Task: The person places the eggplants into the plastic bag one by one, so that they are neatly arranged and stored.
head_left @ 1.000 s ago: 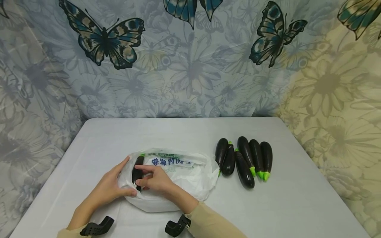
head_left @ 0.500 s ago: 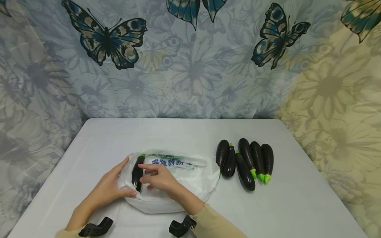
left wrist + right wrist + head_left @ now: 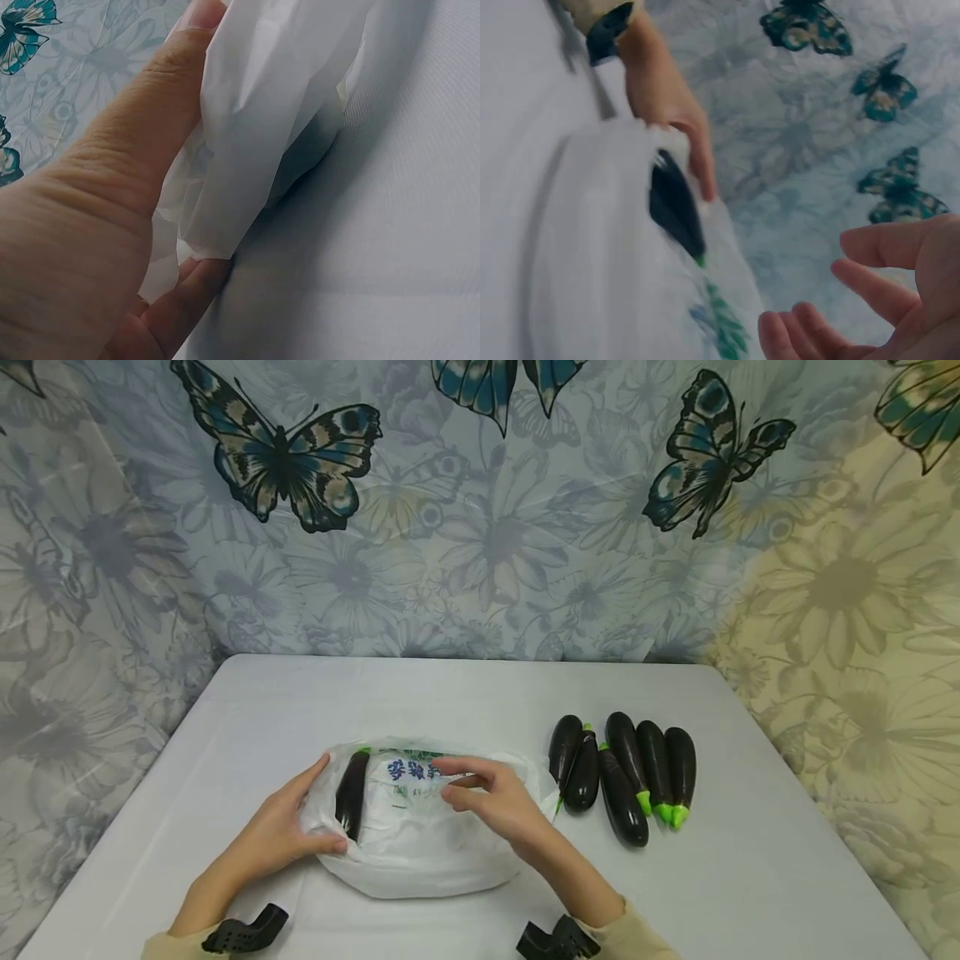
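Note:
A white plastic bag (image 3: 427, 864) with green and blue print lies on its side on the table. One dark eggplant (image 3: 351, 797) with a green stem end shows at its left opening. At that end my left hand (image 3: 281, 825) holds the bag's edge. The left wrist view has the thumb (image 3: 176, 82) against the plastic (image 3: 247, 112) and fingertips tucked under it. Above the bag's right part, my right hand (image 3: 495, 797) is apart from the eggplant. Its fingers are loosely bent, with nothing in them, as the right wrist view (image 3: 885, 292) also shows.
Several more eggplants (image 3: 621, 793) lie side by side just right of the bag, some with bright green ends. The white table (image 3: 750, 877) meets a butterfly-and-flower patterned cloth (image 3: 480, 568) behind it. Each wrist wears a black strap mount (image 3: 247, 929).
My right hand has let go of the eggplant in the bag and moved right, over the bag. The left hand keeps its place at the bag's left end.

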A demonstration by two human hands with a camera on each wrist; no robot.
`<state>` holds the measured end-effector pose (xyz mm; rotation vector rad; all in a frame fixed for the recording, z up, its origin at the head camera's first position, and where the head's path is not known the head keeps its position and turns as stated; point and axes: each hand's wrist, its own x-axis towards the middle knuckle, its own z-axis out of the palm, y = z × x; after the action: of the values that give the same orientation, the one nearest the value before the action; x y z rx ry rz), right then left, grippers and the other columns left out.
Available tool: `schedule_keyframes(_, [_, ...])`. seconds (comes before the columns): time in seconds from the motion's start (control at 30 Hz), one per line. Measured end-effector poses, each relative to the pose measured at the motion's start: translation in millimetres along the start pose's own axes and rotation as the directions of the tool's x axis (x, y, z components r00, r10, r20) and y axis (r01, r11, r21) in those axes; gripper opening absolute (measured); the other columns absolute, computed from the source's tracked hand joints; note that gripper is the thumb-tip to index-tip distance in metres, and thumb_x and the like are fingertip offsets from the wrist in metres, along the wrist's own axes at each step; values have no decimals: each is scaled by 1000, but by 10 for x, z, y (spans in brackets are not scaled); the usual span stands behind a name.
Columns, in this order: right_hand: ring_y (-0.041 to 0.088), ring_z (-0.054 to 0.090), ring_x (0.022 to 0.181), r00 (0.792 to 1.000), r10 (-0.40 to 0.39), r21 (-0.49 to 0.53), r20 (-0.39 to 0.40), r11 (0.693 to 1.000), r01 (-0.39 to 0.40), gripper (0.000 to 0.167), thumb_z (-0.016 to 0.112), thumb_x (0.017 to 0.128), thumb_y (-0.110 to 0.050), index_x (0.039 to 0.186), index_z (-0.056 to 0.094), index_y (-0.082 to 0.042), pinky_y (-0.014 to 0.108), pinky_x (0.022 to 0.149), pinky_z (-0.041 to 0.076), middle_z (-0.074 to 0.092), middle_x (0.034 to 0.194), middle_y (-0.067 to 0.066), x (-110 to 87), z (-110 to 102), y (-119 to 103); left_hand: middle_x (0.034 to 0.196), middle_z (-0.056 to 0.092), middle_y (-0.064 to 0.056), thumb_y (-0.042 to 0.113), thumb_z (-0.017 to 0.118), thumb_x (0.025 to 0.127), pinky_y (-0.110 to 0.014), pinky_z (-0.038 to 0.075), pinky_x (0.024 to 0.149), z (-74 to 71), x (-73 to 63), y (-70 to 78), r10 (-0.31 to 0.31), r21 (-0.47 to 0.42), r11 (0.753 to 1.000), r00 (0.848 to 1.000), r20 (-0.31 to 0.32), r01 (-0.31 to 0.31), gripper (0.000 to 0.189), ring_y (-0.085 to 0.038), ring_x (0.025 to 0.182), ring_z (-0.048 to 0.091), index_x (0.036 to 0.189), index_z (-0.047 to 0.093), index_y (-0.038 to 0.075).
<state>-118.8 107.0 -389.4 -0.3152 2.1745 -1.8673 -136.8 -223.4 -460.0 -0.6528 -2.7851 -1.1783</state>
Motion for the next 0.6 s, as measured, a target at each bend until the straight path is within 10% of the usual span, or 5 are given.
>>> schedule_keyframes(0.6, [21,61,107,949,-69,-131,-307,991,30,43,67,96,-18,134,57,0,30,83,54,61,124,4,-591,-1621,0,151,35,-24,45,92,62,-62,32,104,-8,1,20,-22,-12,1000,1000,13,22,122,-45,134,35,157,25,9])
